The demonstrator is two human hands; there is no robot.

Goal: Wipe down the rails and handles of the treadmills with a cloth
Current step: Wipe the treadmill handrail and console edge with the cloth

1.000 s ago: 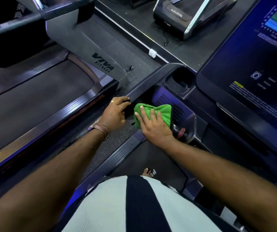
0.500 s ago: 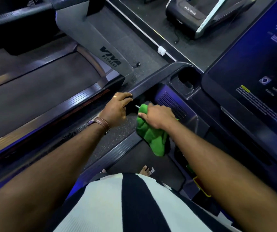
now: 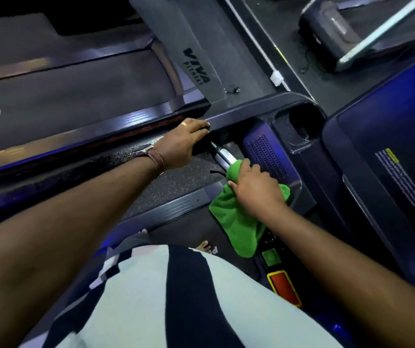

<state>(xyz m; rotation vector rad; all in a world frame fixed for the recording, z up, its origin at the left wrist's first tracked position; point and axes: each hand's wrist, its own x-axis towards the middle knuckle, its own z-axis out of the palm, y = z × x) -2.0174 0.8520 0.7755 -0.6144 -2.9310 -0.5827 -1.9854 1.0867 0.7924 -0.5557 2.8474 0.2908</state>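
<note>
Hands, head view. Left hand [image 3: 181, 144]: fingers curled over the near end of the dark side rail [image 3: 239, 110], gripping it; a ring shows on one finger and a band on the wrist. Right hand [image 3: 254, 189]: fingers wrapped round the green cloth [image 3: 231, 222], which is bunched about a silver handle [image 3: 222, 155].

Silver handle: a short metal bar, its long axis running from upper left to lower right. Upper left end sits just below the left hand's fingers; lower right end is hidden inside the cloth and the right hand. A length of bare metal shows between the two hands.

Green cloth: upper part clamped on the handle, the rest hanging loose below the right hand toward the person's torso, its lower corner just above a green button [image 3: 271, 256].

Side rail: dark, long axis rising gently from left to right, then curving at the far corner into the console [image 3: 301, 151]. Console holds a round cup holder [image 3: 304, 120] and a perforated grille [image 3: 266, 156], the grille just right of the handle.

Other items: red button with yellow surround [image 3: 283, 287] below the green one; lit screen [image 3: 402, 156] at right; neighbouring treadmill belt [image 3: 70, 96] at left, with a grey upright [image 3: 191, 51] lettered VIVA. Striped shirt [image 3: 176, 302] fills the lower edge.
</note>
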